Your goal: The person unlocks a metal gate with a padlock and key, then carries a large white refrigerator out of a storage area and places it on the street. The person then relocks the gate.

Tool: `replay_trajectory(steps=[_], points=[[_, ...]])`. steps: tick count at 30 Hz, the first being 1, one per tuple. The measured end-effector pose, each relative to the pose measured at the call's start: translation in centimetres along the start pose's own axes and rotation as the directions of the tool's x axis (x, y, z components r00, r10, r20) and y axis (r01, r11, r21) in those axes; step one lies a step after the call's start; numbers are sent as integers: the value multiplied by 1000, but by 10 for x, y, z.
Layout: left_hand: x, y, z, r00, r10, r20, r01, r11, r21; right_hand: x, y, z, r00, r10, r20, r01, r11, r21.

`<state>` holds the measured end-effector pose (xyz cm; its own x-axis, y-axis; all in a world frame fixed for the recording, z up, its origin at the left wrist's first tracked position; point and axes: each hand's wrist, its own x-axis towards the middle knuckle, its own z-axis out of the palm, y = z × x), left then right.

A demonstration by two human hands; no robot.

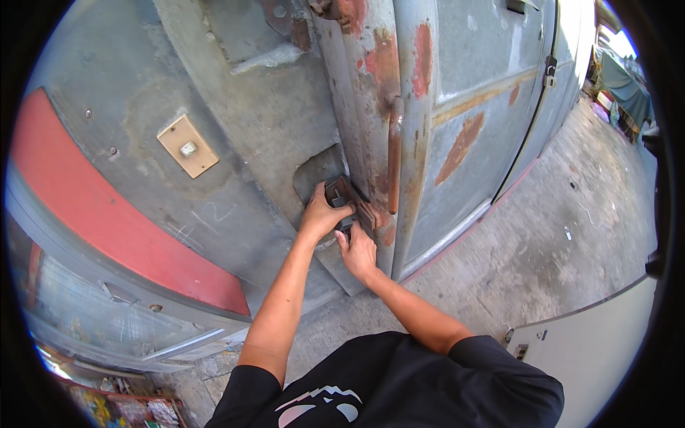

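Note:
A dark padlock (340, 194) hangs at the latch of a rusty grey metal door (457, 107). My left hand (321, 212) is closed around the padlock's left side. My right hand (358, 251) reaches up from just below it, fingers pinched at the lock's underside; whatever it holds there is too small to make out. A rusted vertical pull handle (394, 153) is fixed on the door just right of the lock.
A beige light switch plate (188, 146) sits on the concrete wall (143, 85) to the left, above a red painted band (107, 214). Cracked concrete pavement (556, 235) stretches right. A white panel (599, 349) stands at lower right.

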<state>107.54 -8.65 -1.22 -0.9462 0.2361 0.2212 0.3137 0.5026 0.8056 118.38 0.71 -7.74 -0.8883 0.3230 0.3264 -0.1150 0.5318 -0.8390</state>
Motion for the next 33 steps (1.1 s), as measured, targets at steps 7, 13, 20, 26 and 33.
replay_trajectory(steps=[7,13,20,26,33], points=[[-6,4,2,999,-2,-32,-1,996,-89,1,-1,2,997,78,23,-81,978,194],[-5,8,3,996,33,-82,-35,999,-27,4,9,-1,987,107,121,-141,939,312],[-5,15,0,998,-20,-62,25,997,78,10,15,4,988,80,134,-101,981,163],[-1,7,4,998,-1,-67,-1,1000,-29,13,14,3,984,106,146,-129,979,160],[4,-2,9,998,-57,-26,53,989,-140,-1,22,-6,941,252,227,-325,860,393]])
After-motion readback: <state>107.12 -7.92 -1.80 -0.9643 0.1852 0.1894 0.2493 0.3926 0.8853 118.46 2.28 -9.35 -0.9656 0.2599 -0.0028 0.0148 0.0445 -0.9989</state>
